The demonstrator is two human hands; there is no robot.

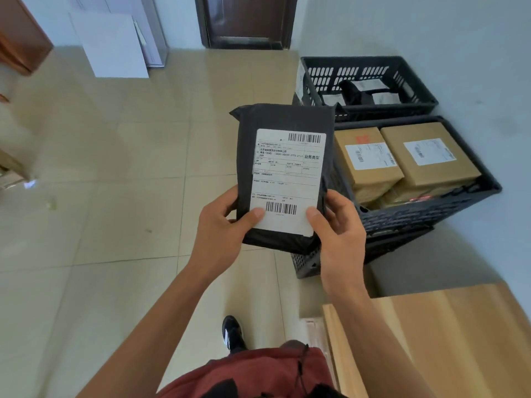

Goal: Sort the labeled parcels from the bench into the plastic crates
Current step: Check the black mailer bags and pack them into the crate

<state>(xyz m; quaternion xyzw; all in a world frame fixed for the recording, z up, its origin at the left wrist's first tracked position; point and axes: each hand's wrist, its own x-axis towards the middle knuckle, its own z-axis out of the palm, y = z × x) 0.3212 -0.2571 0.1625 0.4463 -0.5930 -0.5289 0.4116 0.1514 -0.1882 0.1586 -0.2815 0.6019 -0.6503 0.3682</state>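
Parcel [283, 179], a black plastic mailer with a white shipping label [287, 180] facing up, held in the air over the tiled floor [115, 182], in front of the crates. Left hand [221, 234] grips its lower left edge, thumb pressed flat on the label's bottom left corner, fingers curled under and hidden. Right hand [340, 225] grips the lower right edge the same way, thumb on the label's bottom right corner, fingers wrapped behind the parcel. Near crate [431, 208], dark plastic, sits by the wall to the right and holds two brown cardboard boxes [408, 162] side by side, each with a white label. Far crate [370, 87], just beyond it and touching or nearly so, holds a few black labeled mailers [363, 91]. Light wooden desk [431, 340] corner shows at bottom right. White boards [112, 44] lean on the far wall, beside a dark door [247, 21]. Black shoe [232, 333] on the floor below the arms.
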